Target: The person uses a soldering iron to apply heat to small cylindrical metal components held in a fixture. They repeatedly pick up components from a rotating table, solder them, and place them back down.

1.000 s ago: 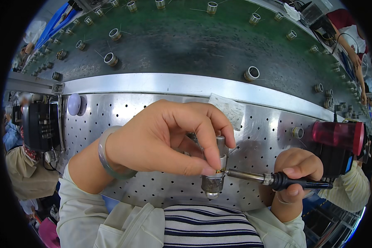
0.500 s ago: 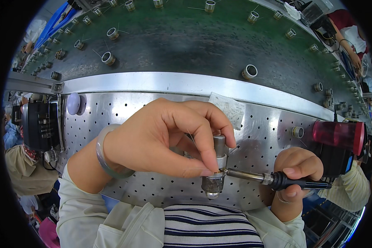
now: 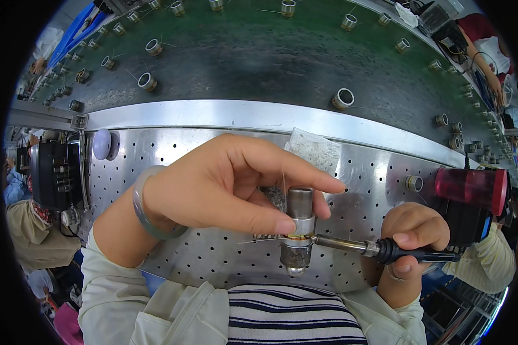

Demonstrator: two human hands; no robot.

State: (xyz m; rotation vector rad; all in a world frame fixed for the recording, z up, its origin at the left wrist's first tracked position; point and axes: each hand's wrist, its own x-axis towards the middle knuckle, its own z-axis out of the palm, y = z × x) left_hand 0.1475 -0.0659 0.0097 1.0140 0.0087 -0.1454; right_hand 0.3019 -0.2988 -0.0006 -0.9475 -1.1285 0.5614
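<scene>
A metal post [image 3: 300, 202] with a narrow ring [image 3: 297, 242] around it stands in front of me, and thin wires stick out from the ring to the left. Against the ring's left edge rests the thumb of my left hand [image 3: 213, 187]. That hand's index finger stretches out above the post, apart from the thumb, and other fingers reach behind it. My right hand [image 3: 415, 233] grips a soldering iron [image 3: 351, 245] by its black handle. The iron's tip meets the ring's right side. A dark, grainy piece [image 3: 273, 197] is partly hidden behind my left fingers.
Beyond the perforated metal plate [image 3: 178, 150] runs a green belt [image 3: 242, 69] carrying several metal rings with wires. A white cloth [image 3: 313, 148] lies near the rail. To the right are a loose ring [image 3: 414, 183] and a red container [image 3: 469, 188]; a black device [image 3: 54, 175] stands left.
My left index finger has lifted off the thumb and straightened to the right, uncovering the post's top. Rings on the belt have shifted slightly left. The soldering iron stays at the ring.
</scene>
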